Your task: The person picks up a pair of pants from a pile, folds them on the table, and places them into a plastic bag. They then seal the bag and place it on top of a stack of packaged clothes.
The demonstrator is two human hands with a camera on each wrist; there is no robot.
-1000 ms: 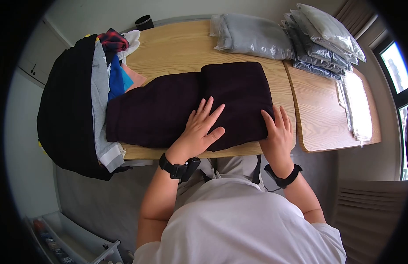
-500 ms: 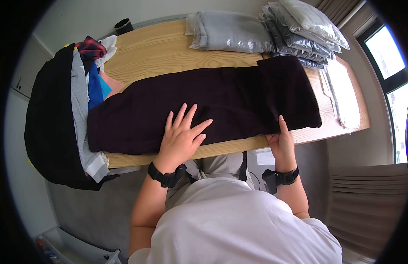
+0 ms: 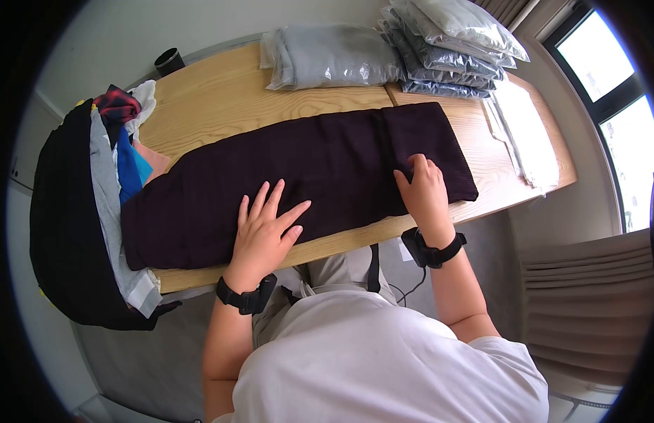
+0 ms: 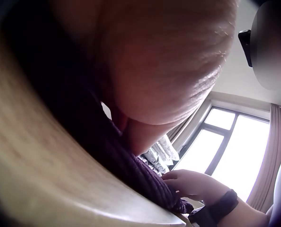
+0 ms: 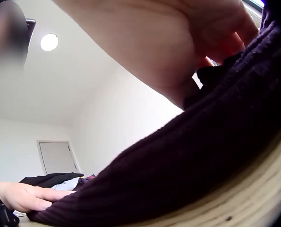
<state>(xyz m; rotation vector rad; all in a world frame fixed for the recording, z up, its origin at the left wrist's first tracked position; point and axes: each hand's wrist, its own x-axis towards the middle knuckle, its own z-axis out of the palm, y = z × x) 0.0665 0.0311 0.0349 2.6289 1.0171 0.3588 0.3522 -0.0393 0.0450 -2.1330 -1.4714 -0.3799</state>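
Observation:
A long, dark purple folded garment (image 3: 327,155) lies across the wooden table, with a crosswise crease near its right end. My left hand (image 3: 260,225) rests flat on its near left half, fingers spread. My right hand (image 3: 427,190) is on the right end, fingers loosely bent, thumb and forefinger apart. In the right wrist view, the fabric rises in a small ridge below my right hand (image 5: 178,42), and the fingertips are partly hidden. The left wrist view shows my left palm (image 4: 154,71) close over the cloth.
A black-covered heap of clothes (image 3: 73,225) stands at the table's left end, with blue and red cloth (image 3: 117,106) showing. Bagged grey garments (image 3: 330,56) and a stack of bagged garments (image 3: 450,49) sit at the back. White plastic sheets (image 3: 524,137) lie right; a black cup (image 3: 169,62) stands behind.
The folded-over right end of the garment has been opened out to the right. My right hand has gone from under that end to on top of it. My left hand stays flat on the cloth.

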